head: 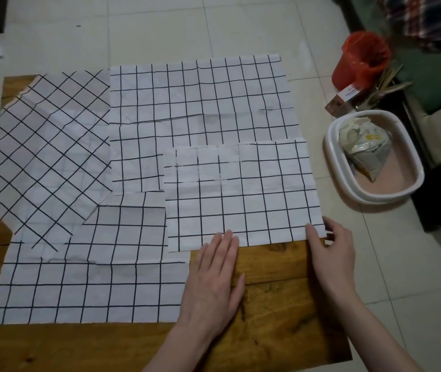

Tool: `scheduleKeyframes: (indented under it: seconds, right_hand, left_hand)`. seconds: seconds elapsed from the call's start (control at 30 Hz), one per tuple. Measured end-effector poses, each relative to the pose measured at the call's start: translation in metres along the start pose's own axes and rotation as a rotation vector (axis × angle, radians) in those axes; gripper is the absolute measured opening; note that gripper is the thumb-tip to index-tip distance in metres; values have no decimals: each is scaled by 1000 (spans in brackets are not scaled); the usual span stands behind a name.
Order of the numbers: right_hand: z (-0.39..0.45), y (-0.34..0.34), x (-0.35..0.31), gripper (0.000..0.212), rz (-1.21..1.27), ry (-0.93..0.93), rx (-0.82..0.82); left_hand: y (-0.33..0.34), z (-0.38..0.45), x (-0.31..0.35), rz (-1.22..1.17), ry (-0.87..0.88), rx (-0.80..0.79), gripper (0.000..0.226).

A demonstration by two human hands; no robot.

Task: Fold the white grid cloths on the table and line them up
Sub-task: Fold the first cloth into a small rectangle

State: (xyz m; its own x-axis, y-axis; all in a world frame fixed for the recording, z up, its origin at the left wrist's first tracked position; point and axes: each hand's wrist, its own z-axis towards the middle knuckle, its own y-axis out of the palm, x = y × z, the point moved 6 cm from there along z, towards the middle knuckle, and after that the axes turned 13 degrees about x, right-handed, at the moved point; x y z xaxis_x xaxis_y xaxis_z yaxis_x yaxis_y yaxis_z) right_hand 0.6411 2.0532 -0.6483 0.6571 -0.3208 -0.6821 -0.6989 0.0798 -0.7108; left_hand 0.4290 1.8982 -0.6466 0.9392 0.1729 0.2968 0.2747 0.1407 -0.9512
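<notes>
Several white cloths with black grid lines lie on a low wooden table [275,312]. A folded cloth [243,194] sits at the near right, on top of a large flat cloth [200,103]. A diagonal-grid cloth [50,154] lies at the left, and another flat cloth [90,285] at the near left. My left hand [214,280] lies flat, its fingertips touching the folded cloth's near edge. My right hand [332,248] pinches that cloth's near right corner, thumb on top.
A white oval basin [334,181] holding a crumpled bag [364,146] stands on the tiled floor to the right of the table. Behind it are a red bucket [359,63] and a small box [342,99]. Dark furniture runs along the far right.
</notes>
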Motion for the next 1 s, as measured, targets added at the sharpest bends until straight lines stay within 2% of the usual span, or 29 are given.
scheduleKeyframes:
  seconds: [0.2,0.53,0.8,0.93,1.0]
  right_hand:
    - [-3,-9,-3,23,131,52,127]
    - [-47,-20,-37,8,456,44,107]
    - [-92,-22,-69,11,521,-19,135]
    - [-117,-9,-79,20,481,-107,60]
    - [-125,-1,-82,22,450,-167,33]
  left_hand:
    - [17,4,12,78,30,-107,71]
    - [16,-1,25,57,46,-132,73]
    - [15,-3,40,10,86,-125,71]
    - [5,-4,29,-55,102,-69,70]
    - [-3,-5,16,-81,56,-26,68]
